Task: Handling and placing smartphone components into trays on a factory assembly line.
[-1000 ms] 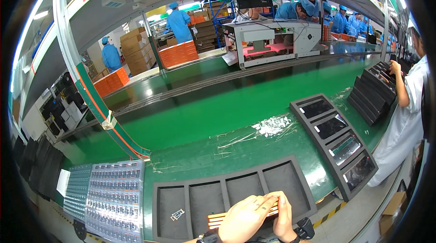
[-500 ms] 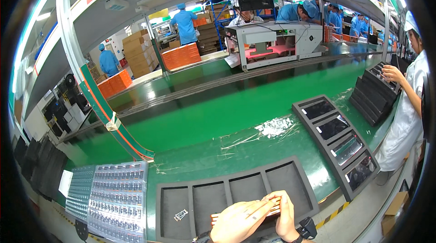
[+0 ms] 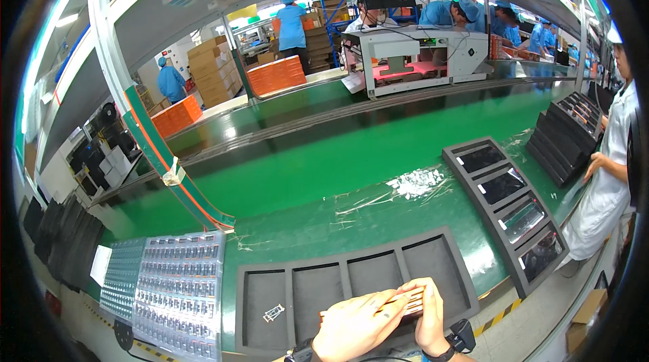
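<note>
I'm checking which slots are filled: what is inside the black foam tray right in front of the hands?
The black foam tray has four compartments. The leftmost holds one small metal clip; the next two look bare. Both hands and the flat copper-striped part cover the near edge, hiding what lies there.

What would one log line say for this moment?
left hand + right hand: gripping flat orange-striped part | over black foam tray | green belt

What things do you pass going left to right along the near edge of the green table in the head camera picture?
Clear blister tray → black foam tray with the hands over its near edge → second black tray holding shiny parts → person in white.
</note>
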`<state>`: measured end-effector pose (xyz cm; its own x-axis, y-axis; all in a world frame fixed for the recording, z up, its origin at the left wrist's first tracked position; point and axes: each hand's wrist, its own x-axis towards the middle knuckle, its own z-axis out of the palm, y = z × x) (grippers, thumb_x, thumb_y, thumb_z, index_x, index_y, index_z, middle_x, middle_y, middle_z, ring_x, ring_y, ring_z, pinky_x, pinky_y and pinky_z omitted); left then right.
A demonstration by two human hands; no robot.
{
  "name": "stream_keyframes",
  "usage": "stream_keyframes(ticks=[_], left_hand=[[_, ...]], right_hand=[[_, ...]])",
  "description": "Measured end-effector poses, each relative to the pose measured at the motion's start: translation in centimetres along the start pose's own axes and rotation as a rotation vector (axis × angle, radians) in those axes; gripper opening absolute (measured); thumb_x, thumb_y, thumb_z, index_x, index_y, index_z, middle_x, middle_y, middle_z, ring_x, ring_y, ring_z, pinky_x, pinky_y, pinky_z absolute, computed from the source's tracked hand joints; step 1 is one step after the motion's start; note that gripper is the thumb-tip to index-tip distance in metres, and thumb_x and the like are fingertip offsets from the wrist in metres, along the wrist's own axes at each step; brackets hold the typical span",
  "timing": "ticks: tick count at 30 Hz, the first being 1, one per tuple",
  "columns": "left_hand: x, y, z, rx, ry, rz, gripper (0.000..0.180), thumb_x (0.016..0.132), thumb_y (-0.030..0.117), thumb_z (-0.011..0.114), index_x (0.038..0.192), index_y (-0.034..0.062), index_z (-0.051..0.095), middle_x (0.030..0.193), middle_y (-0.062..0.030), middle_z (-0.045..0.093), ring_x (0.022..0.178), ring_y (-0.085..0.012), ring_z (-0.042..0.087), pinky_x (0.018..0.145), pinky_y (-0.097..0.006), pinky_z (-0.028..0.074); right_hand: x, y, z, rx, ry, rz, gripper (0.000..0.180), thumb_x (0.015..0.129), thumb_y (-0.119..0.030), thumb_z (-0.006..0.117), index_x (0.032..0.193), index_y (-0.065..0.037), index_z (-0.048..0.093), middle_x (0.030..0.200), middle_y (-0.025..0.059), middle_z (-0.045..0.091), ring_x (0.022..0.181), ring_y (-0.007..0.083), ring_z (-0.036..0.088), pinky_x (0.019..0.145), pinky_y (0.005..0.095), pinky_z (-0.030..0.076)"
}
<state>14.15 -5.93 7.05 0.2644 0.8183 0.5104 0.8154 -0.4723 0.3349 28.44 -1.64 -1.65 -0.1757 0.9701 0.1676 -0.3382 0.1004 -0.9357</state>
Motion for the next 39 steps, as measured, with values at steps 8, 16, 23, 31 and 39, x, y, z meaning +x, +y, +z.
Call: stream_keyframes(ticks=[8, 16, 23, 31, 39], left_hand=[[-2.6, -3.8, -2.4, 0.061, 0.020, -0.045, 0.047, 0.085, 0.021, 0.073, 0.129, 0.0100, 0.062, 0.112, -0.0114, 0.069, 0.114, -0.0292, 0.062, 0.100, -0.039, 0.049], [-14.6, -9.0, -5.7, 0.262, 0.132, -0.745, 0.022, 0.083, 0.023, 0.076, 0.098, 0.0077, 0.071, 0.088, -0.0058, 0.064, 0.082, -0.0256, 0.061, 0.078, -0.036, 0.050], [-14.4, -10.0, -3.8, 0.274, 0.152, -0.726, 0.018, 0.082, 0.022, 0.078, 0.093, 0.0088, 0.072, 0.087, -0.0039, 0.062, 0.088, -0.0215, 0.059, 0.075, -0.035, 0.049], [-11.8, -8.2, -4.9, -0.126, 0.218, -0.887, 0.010, 0.086, 0.011, 0.074, 0.087, 0.0036, 0.068, 0.089, -0.0062, 0.069, 0.078, -0.0191, 0.068, 0.070, -0.030, 0.054], [-3.4, 0.6, -2.0, -0.443, 0.307, -0.547, 0.020, 0.080, 0.005, 0.071, 0.101, 0.0059, 0.071, 0.092, -0.0104, 0.072, 0.084, -0.0263, 0.069, 0.073, -0.032, 0.056]], right_hand=[[-0.1, -0.1, 0.2, -0.064, 0.090, -0.063, 0.044, 0.105, -0.042, 0.032, 0.097, -0.004, 0.053, 0.090, 0.0088, 0.059, 0.088, 0.0163, 0.059, 0.083, 0.0294, 0.047], [-0.2, -0.9, 1.4, -0.044, 0.053, -0.024, 0.034, 0.106, -0.034, 0.031, 0.096, -0.006, 0.048, 0.091, 0.0074, 0.052, 0.090, 0.0154, 0.054, 0.086, 0.0288, 0.042], [-0.1, -0.7, 1.2, -0.062, 0.043, -0.058, 0.033, 0.106, -0.032, 0.030, 0.095, -0.006, 0.048, 0.091, 0.0079, 0.052, 0.091, 0.0166, 0.053, 0.087, 0.0309, 0.042], [-0.3, -0.9, 0.7, -0.065, 0.056, -0.055, 0.034, 0.105, -0.032, 0.031, 0.094, -0.005, 0.049, 0.090, 0.0091, 0.053, 0.090, 0.0176, 0.054, 0.086, 0.0316, 0.043], [0.0, -0.2, 0.9, -0.092, 0.023, -0.089, 0.040, 0.104, -0.036, 0.034, 0.098, -0.001, 0.053, 0.092, 0.0133, 0.061, 0.088, 0.0190, 0.059, 0.083, 0.0316, 0.047]])
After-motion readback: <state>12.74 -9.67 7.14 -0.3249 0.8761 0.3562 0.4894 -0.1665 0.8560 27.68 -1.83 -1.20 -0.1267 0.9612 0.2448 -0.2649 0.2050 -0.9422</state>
